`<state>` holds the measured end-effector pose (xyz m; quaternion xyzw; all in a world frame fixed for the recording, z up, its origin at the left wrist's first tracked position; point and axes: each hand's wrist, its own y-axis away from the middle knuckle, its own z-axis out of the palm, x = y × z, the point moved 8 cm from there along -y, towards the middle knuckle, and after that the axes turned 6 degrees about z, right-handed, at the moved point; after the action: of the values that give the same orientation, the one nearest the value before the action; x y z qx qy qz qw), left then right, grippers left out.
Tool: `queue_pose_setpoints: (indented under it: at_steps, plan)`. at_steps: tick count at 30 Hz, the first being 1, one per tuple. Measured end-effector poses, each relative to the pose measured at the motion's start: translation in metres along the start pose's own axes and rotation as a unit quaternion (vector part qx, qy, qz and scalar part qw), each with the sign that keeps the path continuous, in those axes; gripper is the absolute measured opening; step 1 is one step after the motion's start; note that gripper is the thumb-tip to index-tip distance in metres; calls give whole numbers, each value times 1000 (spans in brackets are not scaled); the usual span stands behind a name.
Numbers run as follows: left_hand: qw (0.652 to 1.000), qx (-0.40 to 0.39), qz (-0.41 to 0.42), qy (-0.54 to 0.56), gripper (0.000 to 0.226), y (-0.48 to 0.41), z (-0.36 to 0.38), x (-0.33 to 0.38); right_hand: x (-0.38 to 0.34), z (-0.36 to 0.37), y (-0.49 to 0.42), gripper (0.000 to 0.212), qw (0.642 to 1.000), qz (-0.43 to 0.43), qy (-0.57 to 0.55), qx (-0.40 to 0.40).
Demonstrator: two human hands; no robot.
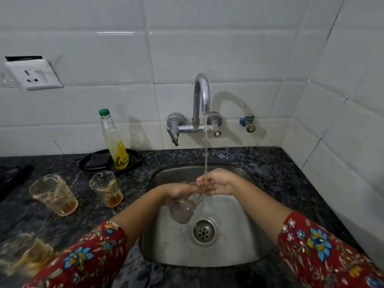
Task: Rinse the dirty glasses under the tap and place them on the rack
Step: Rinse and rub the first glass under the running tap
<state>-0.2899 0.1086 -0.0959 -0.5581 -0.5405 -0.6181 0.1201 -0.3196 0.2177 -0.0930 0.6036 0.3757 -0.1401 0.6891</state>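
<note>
— Why do we leave the wide tumbler [54, 194] and the smaller tumbler [106, 188] standing on the speckled stone counter [135, 179]?

— They wait their turn beside the sink [245, 235], amber dregs in each.

— And the one being rinsed?

— Our left hand [176, 191] grips the clear glass [182, 208], tilted over the steel basin with its mouth toward the thin stream from the chrome tap [201, 96]. Our right hand [217, 183] lies open, fingers straight at the rim, probably rubbing it. We cannot see the rack.
</note>
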Motion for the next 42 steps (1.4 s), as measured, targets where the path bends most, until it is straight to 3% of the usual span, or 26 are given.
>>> queue_pose_setpoints:
  at_steps: [3, 6, 9, 11, 13, 15, 18, 21, 23, 26, 28, 30, 32, 34, 36, 39, 41, 42]
  plan:
    - [963, -41, -74, 254, 38, -8, 15, -27, 9, -4, -8, 20, 999, 12, -17, 28]
    - [878, 24, -70, 472, 46, -27, 19, -32, -5, -11, -9, 18, 993, -44, 6, 105]
    - [789, 74, -32, 609, 61, -46, 22, -12, -31, -7, 4, 37, 961, -158, 121, 192]
    - [761, 88, -11, 643, 61, -51, 22, 7, -47, -2, 19, 42, 900, -256, 224, 271]
    - [733, 82, -8, 675, 62, -54, 21, 21, -54, -1, 36, 47, 805, -364, 320, 342]
    - [740, 93, -11, 666, 66, -53, 14, 27, -48, 3, 42, 57, 717, -437, 433, 327]
    - [740, 113, 1, 663, 64, -52, 2, 28, -21, 13, 39, 62, 610, -475, 584, 246]
    - [749, 87, 31, 656, 54, -54, 2, 35, -20, 14, 42, 77, 553, -500, 613, 261]
    - [770, 90, 50, 629, 53, -56, 0, 37, -35, 14, 47, 94, 570, -501, 585, 286]
    - [788, 170, 63, 588, 49, -61, -15, 34, -62, 7, 47, 99, 677, -397, 522, 334]
    - [796, 274, 64, 536, 47, -56, -28, 30, -71, -5, 41, 72, 746, -272, 495, 353]
    - [822, 359, 83, 434, 53, -44, -37, 37, -72, -12, 37, 41, 792, -207, 460, 344]
    - [844, 377, 111, 365, 66, -38, -36, 47, -64, -15, 31, 22, 847, -180, 394, 308]
    - [864, 337, 131, 351, 71, -41, -36, 50, -54, -12, 25, 6, 920, -178, 269, 222]
    - [885, 235, 142, 377, 57, -44, -31, 53, -46, -7, 28, 6, 971, -170, 138, 94]
    - [884, 83, 168, 428, 39, -44, -16, 54, -34, 2, 37, 7, 988, -121, 13, -92]
    - [871, 62, 191, 448, 44, -44, -14, 56, -29, 1, 34, 7, 990, -108, -9, -91]
    - [870, 84, 192, 446, 45, -45, -15, 57, -28, -1, 29, 11, 993, -113, -1, -34]
